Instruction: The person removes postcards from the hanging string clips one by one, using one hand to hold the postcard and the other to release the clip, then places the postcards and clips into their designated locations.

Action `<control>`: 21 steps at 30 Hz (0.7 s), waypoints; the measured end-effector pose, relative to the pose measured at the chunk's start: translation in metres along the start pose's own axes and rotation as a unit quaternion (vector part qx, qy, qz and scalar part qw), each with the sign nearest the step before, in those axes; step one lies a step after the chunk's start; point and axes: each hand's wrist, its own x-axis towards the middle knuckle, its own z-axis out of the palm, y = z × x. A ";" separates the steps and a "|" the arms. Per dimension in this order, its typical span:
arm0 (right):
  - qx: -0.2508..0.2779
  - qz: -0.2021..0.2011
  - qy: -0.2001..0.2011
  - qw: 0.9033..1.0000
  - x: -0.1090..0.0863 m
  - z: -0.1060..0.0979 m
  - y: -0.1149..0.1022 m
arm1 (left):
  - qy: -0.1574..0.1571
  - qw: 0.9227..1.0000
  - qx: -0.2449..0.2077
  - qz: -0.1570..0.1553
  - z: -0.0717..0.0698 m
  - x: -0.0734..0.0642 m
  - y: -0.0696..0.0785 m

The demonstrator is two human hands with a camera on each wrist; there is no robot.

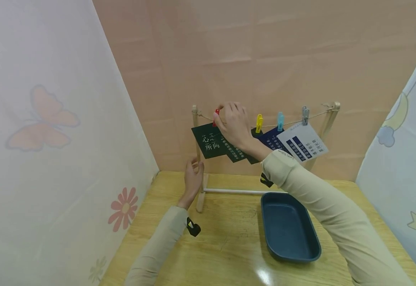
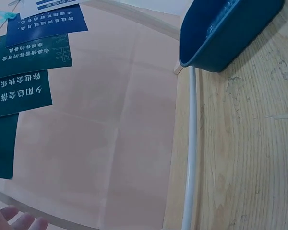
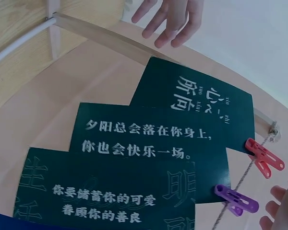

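Several printed cards hang overlapping from a string between two wooden posts. A dark green card (image 1: pixel 210 141) at the left end hangs by a red clothespin (image 3: pixel 264 155); a purple clothespin (image 3: pixel 236 199) grips another green card (image 3: pixel 134 134). My right hand (image 1: pixel 235 123) is raised at the string by the red clothespin. In the right wrist view its fingertips (image 3: pixel 274 208) lie just apart from both pins, the rest out of frame. Beside the left post (image 1: pixel 196 139), below the end card, my left hand (image 1: pixel 193 178) has loosely bent fingers, with nothing in them.
Farther right, yellow (image 1: pixel 259 123), light blue (image 1: pixel 280 121) and grey clothespins (image 1: pixel 305 116) hold cards, including a navy card (image 1: pixel 271 137) and a white card (image 1: pixel 302 142). A blue tray (image 1: pixel 288 228) stands on the wooden table, near the rack's white bottom bar (image 1: pixel 236 191).
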 end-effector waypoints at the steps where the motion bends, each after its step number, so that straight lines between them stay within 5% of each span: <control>1: -0.006 0.005 -0.009 1.000 0.001 0.000 -0.001 | 0.000 1.000 -0.002 0.002 0.000 0.000 0.001; 8: -0.049 0.035 -0.087 0.994 0.008 -0.002 -0.005 | 0.005 1.000 0.001 0.005 0.006 0.001 0.004; 21: -0.072 0.055 -0.159 0.983 0.017 -0.007 -0.005 | -0.001 1.000 -0.002 0.017 0.014 0.006 0.008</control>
